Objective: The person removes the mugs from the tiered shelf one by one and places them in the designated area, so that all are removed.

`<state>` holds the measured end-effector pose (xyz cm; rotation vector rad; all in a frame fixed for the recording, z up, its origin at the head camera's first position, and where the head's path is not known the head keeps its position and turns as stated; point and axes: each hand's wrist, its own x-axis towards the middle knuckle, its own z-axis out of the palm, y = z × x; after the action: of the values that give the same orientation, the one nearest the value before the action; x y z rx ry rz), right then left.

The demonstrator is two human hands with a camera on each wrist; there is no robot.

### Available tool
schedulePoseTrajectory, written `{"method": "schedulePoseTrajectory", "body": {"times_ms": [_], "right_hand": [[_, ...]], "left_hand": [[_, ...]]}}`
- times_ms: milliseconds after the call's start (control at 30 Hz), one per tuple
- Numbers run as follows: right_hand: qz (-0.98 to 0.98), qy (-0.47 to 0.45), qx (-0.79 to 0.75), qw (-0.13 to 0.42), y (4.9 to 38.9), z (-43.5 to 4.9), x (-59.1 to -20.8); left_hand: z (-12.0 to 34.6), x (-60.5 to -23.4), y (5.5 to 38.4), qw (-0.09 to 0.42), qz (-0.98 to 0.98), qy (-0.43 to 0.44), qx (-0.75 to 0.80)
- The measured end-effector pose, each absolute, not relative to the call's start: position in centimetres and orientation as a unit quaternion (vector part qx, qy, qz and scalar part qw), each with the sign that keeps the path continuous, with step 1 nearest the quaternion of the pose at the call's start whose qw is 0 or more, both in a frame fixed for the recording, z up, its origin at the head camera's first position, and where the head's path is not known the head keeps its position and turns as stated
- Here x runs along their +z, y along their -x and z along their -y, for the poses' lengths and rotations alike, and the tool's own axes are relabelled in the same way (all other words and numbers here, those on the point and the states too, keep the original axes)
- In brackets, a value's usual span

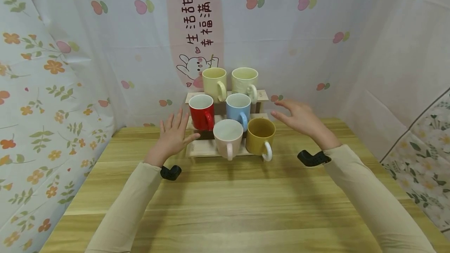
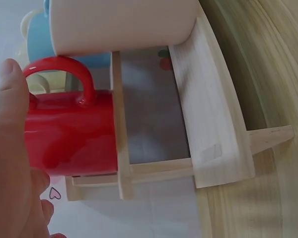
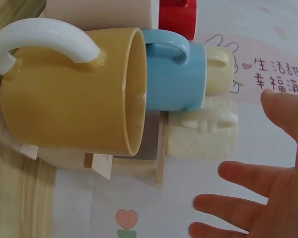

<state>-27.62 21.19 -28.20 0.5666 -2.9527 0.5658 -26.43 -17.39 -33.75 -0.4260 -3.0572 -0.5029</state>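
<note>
A three-step wooden rack carries several mugs. On its top step stand a yellow mug and a pale cream-green mug. The red mug and the light blue mug share the middle step. Lowest are a pale pink mug and a mustard mug with a white handle. My left hand, fingers spread, is nearest the red mug and holds nothing. To the right of the rack, my right hand hovers with fingers extended and nothing in it.
The rack stands toward the back of a wood-grain table. Behind it hangs a white curtain with printed hearts and a rabbit. Floral cloth borders the left side. Black wrist mounts sit below both hands.
</note>
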Motion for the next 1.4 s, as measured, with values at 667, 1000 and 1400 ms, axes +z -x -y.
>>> {"method": "schedulePoseTrajectory", "body": {"times_ms": [667,1000,1400], "right_hand": [[0.960,-0.172,0.222,0.009,30.0,-20.6,-27.3],[0.960,-0.168,0.222,0.007,30.9,-20.7,-27.1],[0.964,-0.173,0.204,0.019,32.0,-19.8,-26.3]], "left_hand": [[18.1,-35.7,27.5,-0.007,0.978,0.130,-0.162],[18.2,-36.4,27.7,-0.027,0.975,0.131,-0.175],[17.7,-37.1,27.7,-0.023,0.975,0.142,-0.167]]}}
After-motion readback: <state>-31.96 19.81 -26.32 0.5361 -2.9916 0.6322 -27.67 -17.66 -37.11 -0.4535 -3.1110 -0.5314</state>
